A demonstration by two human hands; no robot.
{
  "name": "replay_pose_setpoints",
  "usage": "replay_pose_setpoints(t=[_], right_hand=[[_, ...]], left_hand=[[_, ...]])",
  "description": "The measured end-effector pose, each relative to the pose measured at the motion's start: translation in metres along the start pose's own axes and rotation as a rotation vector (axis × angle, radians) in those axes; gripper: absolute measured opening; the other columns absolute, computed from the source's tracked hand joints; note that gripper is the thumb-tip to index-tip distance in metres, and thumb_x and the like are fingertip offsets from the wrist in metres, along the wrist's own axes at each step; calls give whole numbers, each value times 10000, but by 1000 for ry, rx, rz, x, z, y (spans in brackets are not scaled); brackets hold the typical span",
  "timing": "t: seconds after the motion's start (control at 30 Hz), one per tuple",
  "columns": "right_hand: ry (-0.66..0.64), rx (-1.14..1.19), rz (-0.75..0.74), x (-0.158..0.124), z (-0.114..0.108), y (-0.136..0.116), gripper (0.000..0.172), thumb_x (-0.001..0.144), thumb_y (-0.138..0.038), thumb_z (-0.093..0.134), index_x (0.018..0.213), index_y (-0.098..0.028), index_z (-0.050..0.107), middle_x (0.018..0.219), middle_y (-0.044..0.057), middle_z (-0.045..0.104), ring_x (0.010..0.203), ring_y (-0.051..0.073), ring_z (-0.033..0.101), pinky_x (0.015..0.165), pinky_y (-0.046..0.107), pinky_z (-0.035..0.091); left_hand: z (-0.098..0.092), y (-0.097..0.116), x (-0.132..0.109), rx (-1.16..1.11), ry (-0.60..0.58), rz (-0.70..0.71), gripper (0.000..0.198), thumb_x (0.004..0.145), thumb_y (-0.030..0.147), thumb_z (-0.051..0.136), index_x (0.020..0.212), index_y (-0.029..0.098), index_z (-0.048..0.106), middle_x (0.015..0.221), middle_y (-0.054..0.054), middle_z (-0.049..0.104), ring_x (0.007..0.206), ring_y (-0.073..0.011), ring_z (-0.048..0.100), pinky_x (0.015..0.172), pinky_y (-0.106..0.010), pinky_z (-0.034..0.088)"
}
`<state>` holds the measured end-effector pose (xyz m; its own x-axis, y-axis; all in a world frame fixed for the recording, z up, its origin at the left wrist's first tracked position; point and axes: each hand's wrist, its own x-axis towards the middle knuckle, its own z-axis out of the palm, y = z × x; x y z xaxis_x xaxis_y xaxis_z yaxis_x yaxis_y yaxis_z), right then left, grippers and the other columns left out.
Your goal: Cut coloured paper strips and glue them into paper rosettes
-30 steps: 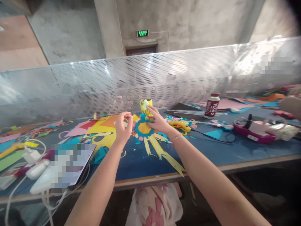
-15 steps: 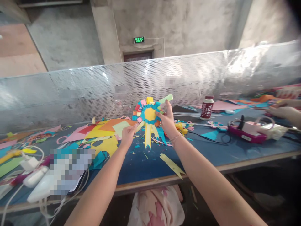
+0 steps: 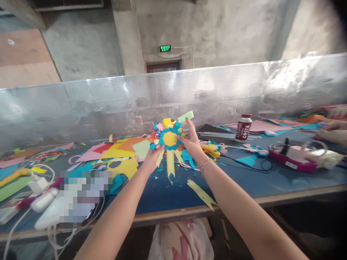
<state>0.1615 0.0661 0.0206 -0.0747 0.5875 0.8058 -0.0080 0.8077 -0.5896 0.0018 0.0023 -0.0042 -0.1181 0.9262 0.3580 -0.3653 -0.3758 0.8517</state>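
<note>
Above the blue table I hold up a paper rosette (image 3: 169, 138) with a yellow centre, a blue ruffle and colourful loops around its rim. Yellow paper tails (image 3: 170, 165) hang from its lower side. My left hand (image 3: 155, 156) is closed on its lower left edge. On the right side, my right hand (image 3: 189, 140) grips the rosette's edge between thumb and fingers. A pale green paper loop (image 3: 185, 116) sticks out at the upper right, touching my right fingertips. Below, a loose yellow paper ribbon (image 3: 202, 194) with a notched end lies near the table edge.
Coloured paper sheets (image 3: 119, 148) and scraps spread to the left. A power strip with white chargers (image 3: 38, 185) lies front left. Yellow-handled scissors (image 3: 211, 151), a Costa bottle (image 3: 243, 128) and a purple power strip (image 3: 292, 159) stand right. Another person's hand (image 3: 334, 131) shows far right.
My left hand has shifted from the tail at the lower left up onto the rosette's edge. The rosette has lowered slightly in view, and the camera view has shifted a little.
</note>
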Motion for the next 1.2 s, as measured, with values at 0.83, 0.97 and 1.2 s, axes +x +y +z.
replay_pose_setpoints(t=[0.83, 0.97, 1.2], right_hand=[[367, 513, 429, 8, 2, 28, 239, 560, -230, 708, 794, -190, 676, 690, -5, 660, 641, 113, 592, 678, 287, 501], [337, 579, 472, 7, 4, 22, 210, 553, -212, 695, 762, -193, 689, 652, -2, 668, 638, 131, 616, 662, 289, 517], [205, 705, 505, 5, 4, 20, 198, 632, -285, 603, 789, -181, 664, 841, 55, 707, 706, 183, 659, 612, 330, 537]], left_hand=[[-15, -2, 6, -107, 79, -198, 303, 531, 201, 805, 720, 145, 575, 616, 6, 625, 732, -189, 674, 748, -308, 536], [-14, -3, 6, -110, 77, -216, 305, 530, 199, 808, 705, 142, 566, 646, -8, 640, 750, -196, 678, 774, -323, 538], [-14, -4, 8, -109, 90, -220, 296, 544, 197, 806, 699, 153, 558, 582, 4, 617, 768, -208, 683, 794, -335, 545]])
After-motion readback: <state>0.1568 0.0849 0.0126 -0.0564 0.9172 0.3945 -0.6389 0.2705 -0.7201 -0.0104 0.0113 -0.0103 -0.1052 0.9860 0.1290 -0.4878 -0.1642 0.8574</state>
